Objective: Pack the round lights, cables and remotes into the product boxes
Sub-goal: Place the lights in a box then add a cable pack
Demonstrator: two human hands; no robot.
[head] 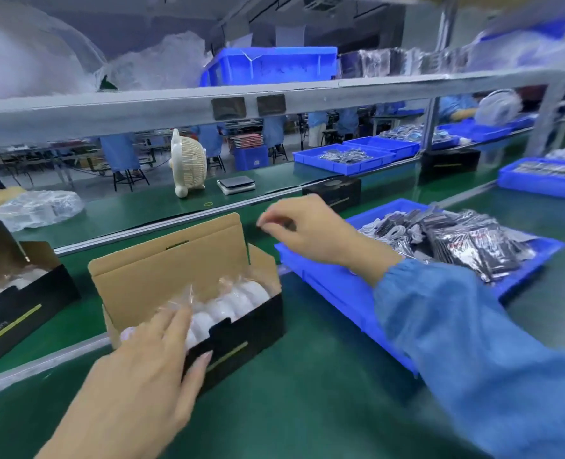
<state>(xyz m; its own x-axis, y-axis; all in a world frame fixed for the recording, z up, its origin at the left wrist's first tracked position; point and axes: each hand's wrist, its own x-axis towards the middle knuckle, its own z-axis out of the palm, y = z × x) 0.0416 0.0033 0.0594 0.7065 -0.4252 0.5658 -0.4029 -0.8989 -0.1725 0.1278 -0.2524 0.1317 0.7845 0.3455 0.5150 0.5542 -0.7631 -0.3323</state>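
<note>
Honestly, hard to call on the right hand (pixel 311 233): fingers (pixel 268 223) loosely curled and blurred above the gap between box and tray, maybe pinching something small, can't tell. Left hand (pixel 148 369) easier: fingers (pixel 178 323) spread flat and relaxed, resting on the bagged round lights (pixel 228 306), thumb lying along the black front wall of the product box (pixel 241 339). Looks like the add-the-accessories step, lights already in, lid flap standing up at the back. Best bet: keep that left palm pressing the crinkly bags down so nothing springs up, then drop one cable-and-remote pack from the blue tray (pixel 334 293) just right of the box into whatever free space remains, flat rather than on edge. Worth grabbing a single pack from the heap of packets (pixel 456 240), since those slippery sleeves probably cling together. Second open box (pixel 16 293) waiting at far left on the green worktop (pixel 307 409), also loaded with white lights, so same routine probably needed there.
</note>
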